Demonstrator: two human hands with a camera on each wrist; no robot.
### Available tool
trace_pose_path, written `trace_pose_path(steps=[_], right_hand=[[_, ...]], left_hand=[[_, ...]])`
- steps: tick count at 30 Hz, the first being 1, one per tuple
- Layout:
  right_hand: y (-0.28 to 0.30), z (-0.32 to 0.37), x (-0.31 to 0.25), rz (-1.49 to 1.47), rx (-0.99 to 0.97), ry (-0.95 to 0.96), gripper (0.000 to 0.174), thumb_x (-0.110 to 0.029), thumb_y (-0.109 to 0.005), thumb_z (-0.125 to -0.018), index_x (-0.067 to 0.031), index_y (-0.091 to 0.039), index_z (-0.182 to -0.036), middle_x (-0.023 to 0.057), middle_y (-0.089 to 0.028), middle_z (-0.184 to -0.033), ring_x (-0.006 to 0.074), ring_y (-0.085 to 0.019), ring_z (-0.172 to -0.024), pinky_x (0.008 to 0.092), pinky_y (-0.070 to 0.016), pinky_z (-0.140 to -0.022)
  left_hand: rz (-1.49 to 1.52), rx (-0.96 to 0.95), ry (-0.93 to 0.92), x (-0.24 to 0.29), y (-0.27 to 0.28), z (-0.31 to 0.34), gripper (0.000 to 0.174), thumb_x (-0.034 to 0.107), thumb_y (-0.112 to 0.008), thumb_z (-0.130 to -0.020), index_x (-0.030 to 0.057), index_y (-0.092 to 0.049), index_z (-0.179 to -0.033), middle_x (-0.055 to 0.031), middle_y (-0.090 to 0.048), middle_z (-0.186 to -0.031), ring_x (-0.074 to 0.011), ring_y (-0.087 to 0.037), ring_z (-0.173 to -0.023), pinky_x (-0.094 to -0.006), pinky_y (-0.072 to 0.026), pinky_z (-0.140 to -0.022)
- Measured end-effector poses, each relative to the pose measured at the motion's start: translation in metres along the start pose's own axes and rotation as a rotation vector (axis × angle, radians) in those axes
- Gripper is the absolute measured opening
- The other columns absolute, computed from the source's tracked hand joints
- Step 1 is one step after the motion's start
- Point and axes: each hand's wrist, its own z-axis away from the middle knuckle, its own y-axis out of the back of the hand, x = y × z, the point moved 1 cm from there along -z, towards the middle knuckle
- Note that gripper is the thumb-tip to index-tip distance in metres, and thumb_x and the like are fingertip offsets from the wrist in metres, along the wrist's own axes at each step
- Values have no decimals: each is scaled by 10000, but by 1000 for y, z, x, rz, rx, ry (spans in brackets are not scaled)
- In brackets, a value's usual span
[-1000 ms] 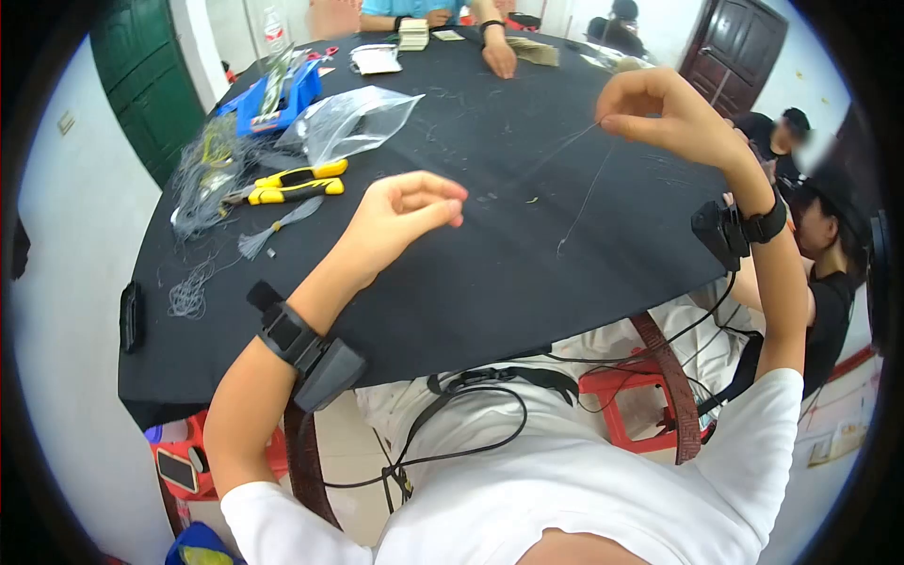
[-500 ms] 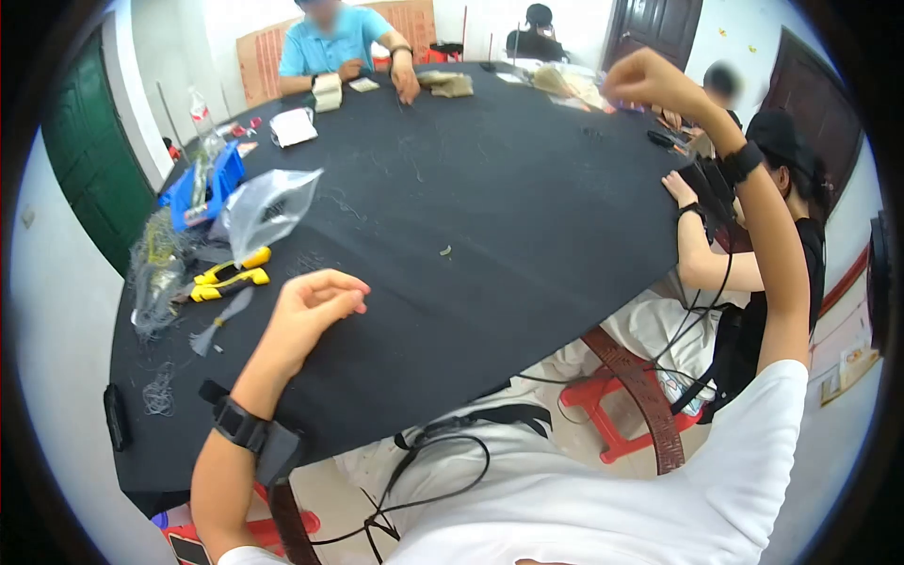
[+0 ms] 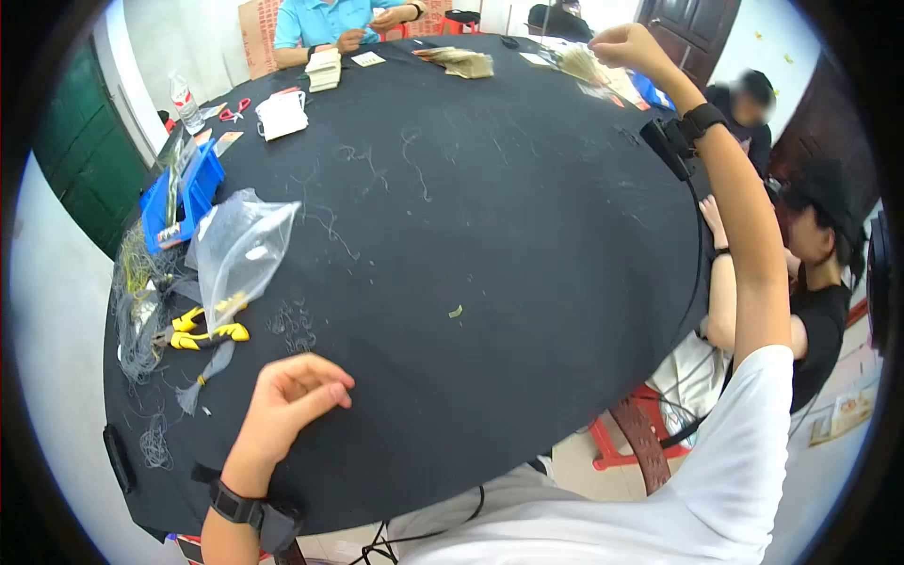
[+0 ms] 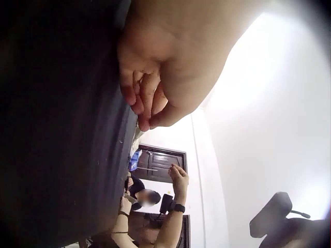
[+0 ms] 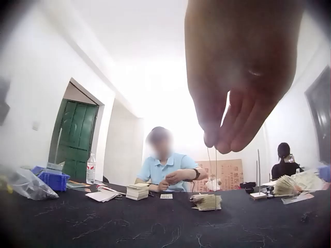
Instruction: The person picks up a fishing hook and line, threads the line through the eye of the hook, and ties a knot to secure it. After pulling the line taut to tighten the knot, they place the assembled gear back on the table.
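My right hand (image 3: 629,49) is raised beyond the far right of the black table (image 3: 527,377), thumb and fingertips together. A fine thread (image 5: 216,165) hangs from its pinch in the right wrist view (image 5: 240,77). Low over the near left part of the table is my left hand (image 3: 294,400), its thumb and forefinger tips meeting in a pinch, also close up in the left wrist view (image 4: 165,67). Thread at the left fingertips is too fine to trace. Loose threads (image 3: 414,169) lie scattered on the cloth.
At the left are yellow-handled pliers (image 3: 212,334), a clear bag (image 3: 247,250), a blue bin (image 3: 193,193), tangled grey line (image 3: 137,330) and a tied bundle (image 3: 202,381). Card stacks (image 3: 323,71) stand at the back, near a seated person. Another person sits at the right.
The head view has shifted, so the table sits differently in it. My right hand has moved up and away from my left, which keeps its pinch. The person opposite has drawn a hand back.
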Motion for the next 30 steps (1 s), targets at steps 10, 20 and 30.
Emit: trace_pose_path(steps=[10,20,30], right_hand=[[-131,-113,-69,-565,-95,66,200,-184,-619,-839,12,-648,-870,86,-662,-792,142,-620,-712,237,-483,-625],[-247,-173,-99,-74,84,-9,257,-205,-663,-699,-12,-684,-868,120,-674,-780,177,-656,-702,301,-511,-665],[-125,-21,-24,715,-148,375,175,-52,-529,-740,-21,-606,-895,185,-621,-763,354,-607,-765,418,-474,-704]], left_hand=[[153,-38,140,4,9,-4,97,19,-617,-832,-26,-641,-914,-71,-643,-841,-121,-617,-777,-230,-480,-699],[171,-140,133,1,14,-2,122,17,-604,-846,-19,-641,-957,-88,-644,-904,-136,-613,-817,-257,-484,-732],[96,-104,110,2,9,-1,102,-23,-606,-823,-34,-638,-920,-97,-632,-869,-155,-619,-802,-268,-490,-721]])
